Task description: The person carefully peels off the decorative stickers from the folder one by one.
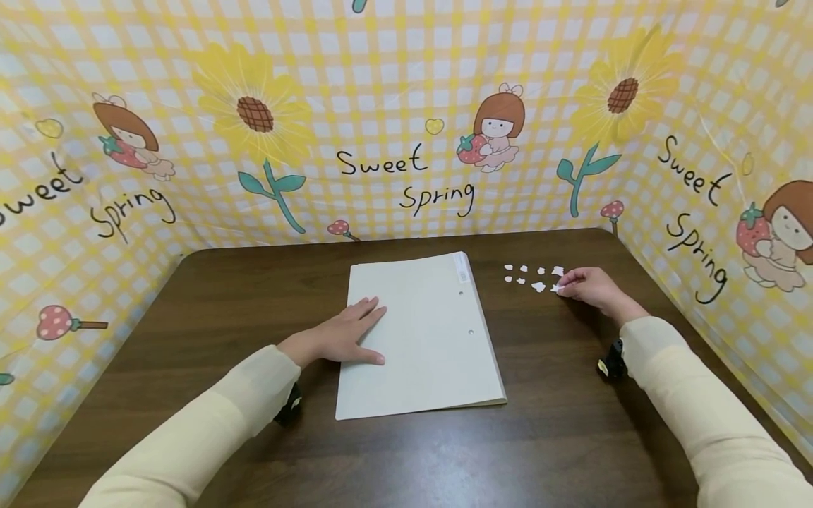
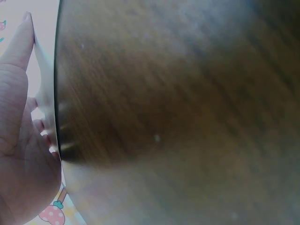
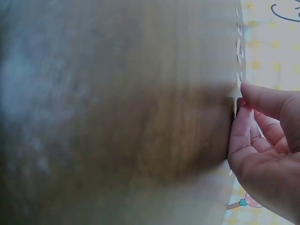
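Observation:
A cream-white paper folder [image 1: 425,339], with two small holes and a label along its right side, lies flat on the table. My left hand [image 1: 346,331] rests on its left part, fingers spread and straight; in the left wrist view the thumb [image 2: 16,51] is stretched out over the white sheet. To the right of the folder, several small white paper cut-outs [image 1: 538,287] lie in two rows. At the right end of the front row, my right hand [image 1: 591,288] pinches one small white piece [image 1: 556,288] between thumb and fingertips, low at the tabletop.
The dark wooden table [image 1: 254,437] ends at the back against a yellow checked cloth [image 1: 381,92] with printed flowers and words. The same cloth stands along both sides. A black wrist device [image 1: 612,361] sits under the right cuff, another [image 1: 289,408] under the left.

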`<state>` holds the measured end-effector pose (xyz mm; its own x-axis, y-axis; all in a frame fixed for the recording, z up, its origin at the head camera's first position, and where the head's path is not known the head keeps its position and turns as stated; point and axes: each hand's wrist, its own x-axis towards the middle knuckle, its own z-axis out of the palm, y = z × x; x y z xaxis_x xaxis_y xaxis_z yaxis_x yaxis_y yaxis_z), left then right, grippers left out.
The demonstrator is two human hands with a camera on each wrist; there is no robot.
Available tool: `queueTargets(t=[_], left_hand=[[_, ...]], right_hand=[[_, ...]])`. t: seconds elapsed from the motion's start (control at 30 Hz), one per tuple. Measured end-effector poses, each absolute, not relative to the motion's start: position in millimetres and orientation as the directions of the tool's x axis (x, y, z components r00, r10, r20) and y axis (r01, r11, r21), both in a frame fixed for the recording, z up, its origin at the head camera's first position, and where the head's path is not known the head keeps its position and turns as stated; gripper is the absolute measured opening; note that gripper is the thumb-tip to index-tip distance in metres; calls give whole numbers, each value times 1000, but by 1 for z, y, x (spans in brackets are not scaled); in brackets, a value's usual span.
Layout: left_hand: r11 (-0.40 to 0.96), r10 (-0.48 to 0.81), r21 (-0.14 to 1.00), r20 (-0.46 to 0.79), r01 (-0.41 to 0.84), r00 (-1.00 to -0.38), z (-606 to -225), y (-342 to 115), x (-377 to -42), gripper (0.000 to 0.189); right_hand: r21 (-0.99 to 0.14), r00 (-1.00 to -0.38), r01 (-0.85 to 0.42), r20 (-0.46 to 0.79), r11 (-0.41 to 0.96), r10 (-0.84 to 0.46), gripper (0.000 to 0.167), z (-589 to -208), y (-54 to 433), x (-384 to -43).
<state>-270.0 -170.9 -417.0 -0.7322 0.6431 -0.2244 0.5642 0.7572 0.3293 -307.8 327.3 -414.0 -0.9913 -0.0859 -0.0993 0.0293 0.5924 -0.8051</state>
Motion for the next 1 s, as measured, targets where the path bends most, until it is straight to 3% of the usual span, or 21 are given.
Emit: queueTargets(t=[0.57,1.0], left_hand=[[760,641,321,-227,565,-733,-418,-171,-271,105],[760,641,318,-226,566,-734,-420,-172,-271,105]], right_hand=[[-727,-994,-29,-55,686,-99,20,-414,323,-309],[-755,-990,-14,-82,656,-115,20,-414,325,-310]])
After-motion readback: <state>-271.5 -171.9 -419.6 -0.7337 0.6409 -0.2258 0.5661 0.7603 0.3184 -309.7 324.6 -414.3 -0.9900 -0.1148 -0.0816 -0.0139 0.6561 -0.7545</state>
